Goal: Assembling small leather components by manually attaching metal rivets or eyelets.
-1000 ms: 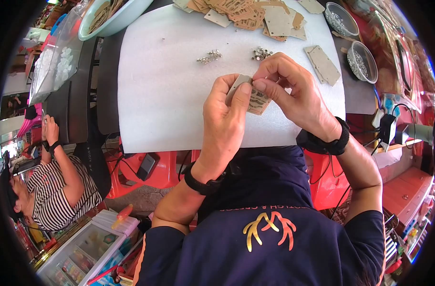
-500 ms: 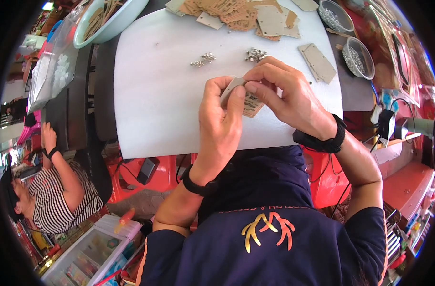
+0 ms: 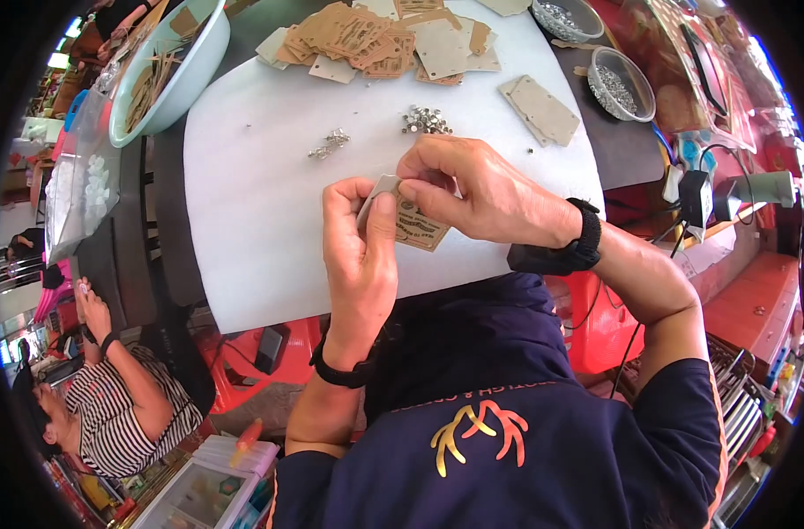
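Over the white sheet, my left hand (image 3: pixel 364 256) grips a small printed brown cardboard card (image 3: pixel 422 231), its thumb on a grey piece at the edge. My right hand (image 3: pixel 481 192) closes thumb and forefinger at the card's upper edge. Those fingertips hide whether a small metal part sits between them. Just beyond my right hand lies a pile of small metal caps (image 3: pixel 426 120). A smaller heap of shiny metal pieces (image 3: pixel 330 144) lies to its left.
Brown and grey cards (image 3: pixel 349 40) are piled at the far edge, with grey plates (image 3: pixel 543 110) to their right. Bowls of metal bits (image 3: pixel 621 84) stand at the far right. A pale blue basin (image 3: pixel 168 84) is far left. Another person (image 3: pixel 124 397) sits at left.
The view has shifted, so table and hands appear further left and lower. More of the card's printed face shows. Both hands keep their hold at its upper edge.
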A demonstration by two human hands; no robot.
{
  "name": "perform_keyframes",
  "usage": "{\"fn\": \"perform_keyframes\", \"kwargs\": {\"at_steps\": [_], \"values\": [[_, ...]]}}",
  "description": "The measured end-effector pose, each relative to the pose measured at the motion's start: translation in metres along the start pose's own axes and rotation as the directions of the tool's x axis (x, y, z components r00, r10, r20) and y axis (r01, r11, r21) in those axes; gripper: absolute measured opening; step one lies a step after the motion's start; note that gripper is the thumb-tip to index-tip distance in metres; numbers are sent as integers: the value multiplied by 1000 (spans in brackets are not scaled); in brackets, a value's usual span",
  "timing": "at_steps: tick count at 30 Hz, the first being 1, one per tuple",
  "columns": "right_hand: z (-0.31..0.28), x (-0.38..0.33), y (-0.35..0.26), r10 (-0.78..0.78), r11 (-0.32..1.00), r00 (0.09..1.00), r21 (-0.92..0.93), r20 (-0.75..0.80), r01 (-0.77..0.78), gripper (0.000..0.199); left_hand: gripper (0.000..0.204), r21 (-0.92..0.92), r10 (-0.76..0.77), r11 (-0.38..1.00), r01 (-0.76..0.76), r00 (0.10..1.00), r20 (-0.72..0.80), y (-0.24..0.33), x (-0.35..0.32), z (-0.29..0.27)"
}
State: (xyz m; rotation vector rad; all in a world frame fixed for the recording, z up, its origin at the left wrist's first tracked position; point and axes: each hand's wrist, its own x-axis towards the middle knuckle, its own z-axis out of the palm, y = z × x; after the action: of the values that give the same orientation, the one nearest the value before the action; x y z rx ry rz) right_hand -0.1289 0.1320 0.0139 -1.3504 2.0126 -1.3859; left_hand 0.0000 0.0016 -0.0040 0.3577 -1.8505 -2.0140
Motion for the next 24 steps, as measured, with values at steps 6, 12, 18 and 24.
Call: {"fn": "perform_keyframes", "kwargs": {"at_steps": [6,12,18,24], "values": [[-4,0,6,88,992,996,93,17,-89,20,20,41,-22,999,23,1000,-18,3,7,0],[-22,-2,-7,404,856,897,270,181,-441,30,18,-265,-183,950,165,982,-43,1,12,-12],[-22,-12,-11,425,835,837,209,344,-510,34,19,-336,-191,929,158,979,-70,10,17,-15],[-20,-12,-17,444,810,845,271,299,-521,29,25,-390,-189,909,148,980,-69,17,13,-14]]}}
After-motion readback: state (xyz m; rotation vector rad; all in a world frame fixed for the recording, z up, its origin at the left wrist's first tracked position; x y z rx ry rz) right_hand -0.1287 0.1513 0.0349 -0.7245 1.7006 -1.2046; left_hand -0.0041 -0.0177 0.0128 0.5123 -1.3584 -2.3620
